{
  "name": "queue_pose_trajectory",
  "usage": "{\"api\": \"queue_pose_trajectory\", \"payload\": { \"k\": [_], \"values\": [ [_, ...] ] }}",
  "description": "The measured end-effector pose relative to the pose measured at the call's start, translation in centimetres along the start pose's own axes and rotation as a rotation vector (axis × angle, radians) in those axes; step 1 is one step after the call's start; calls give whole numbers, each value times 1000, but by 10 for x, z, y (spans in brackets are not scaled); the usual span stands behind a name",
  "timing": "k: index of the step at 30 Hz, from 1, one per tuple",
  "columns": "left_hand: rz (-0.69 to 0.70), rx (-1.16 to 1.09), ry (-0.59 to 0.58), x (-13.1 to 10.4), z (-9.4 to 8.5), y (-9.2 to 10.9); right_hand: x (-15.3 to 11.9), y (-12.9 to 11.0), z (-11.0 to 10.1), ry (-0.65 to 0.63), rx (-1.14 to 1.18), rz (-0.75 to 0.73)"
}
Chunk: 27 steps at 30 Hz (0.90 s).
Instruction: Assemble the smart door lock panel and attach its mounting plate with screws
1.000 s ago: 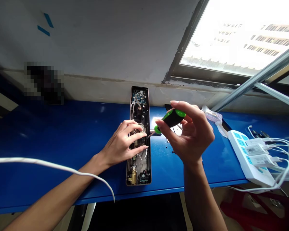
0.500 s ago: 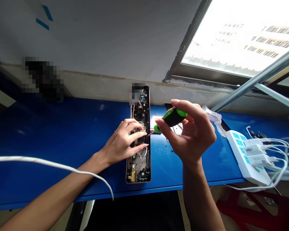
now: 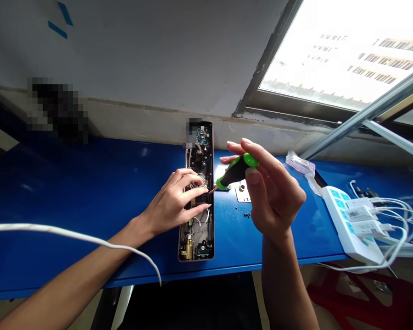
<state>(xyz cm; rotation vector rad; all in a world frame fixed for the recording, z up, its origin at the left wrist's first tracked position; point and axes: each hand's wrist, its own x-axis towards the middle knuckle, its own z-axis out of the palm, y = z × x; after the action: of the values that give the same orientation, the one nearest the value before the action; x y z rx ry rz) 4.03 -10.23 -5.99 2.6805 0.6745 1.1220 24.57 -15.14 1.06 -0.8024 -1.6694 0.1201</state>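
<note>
A long, narrow dark housing (image 3: 206, 229) lies open on the blue table, with wires, a brass part (image 3: 188, 250) and a small circuit board (image 3: 202, 135) inside. Across its middle rests my left hand (image 3: 175, 197), fingers spread over the inner parts. My right hand (image 3: 275, 192) grips a green and black screwdriver (image 3: 236, 172) by the handle, between thumb and fingers. The screwdriver's shaft slants down left, its tip at the housing's right inner side near my left fingertips. What the tip touches is too small to tell.
Right of the housing lie a light plate (image 3: 242, 191) and several small dark screws (image 3: 247, 215). A white power strip (image 3: 347, 229) with plugged cables and a plastic packet (image 3: 300, 162) are farther right. A white cable (image 3: 72, 233) crosses my left forearm.
My right hand has shifted slightly left and its fingers have changed their hold on the screwdriver handle, uncovering more of the light plate. My left hand stays on the housing.
</note>
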Motion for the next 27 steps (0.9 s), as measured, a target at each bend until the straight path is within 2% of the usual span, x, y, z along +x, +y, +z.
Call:
{"api": "queue_pose_trajectory", "payload": {
  "k": [5,10,15,20,25,27],
  "values": [
    [0,18,8,-1,0,0,2,1,-4,99,-55,-48],
    [4,22,-9,0,-1,1,4,0,-7,9,38,-21],
    [-1,26,-31,2,-5,0,4,2,-10,83,-54,-53],
    [6,30,-71,2,-8,-4,2,5,-11,-28,13,-16],
    [4,20,-85,3,-9,-6,2,10,-11,95,-40,-65],
    [4,9,-81,3,-10,-6,3,10,-11,76,-52,-50]
  ]
}}
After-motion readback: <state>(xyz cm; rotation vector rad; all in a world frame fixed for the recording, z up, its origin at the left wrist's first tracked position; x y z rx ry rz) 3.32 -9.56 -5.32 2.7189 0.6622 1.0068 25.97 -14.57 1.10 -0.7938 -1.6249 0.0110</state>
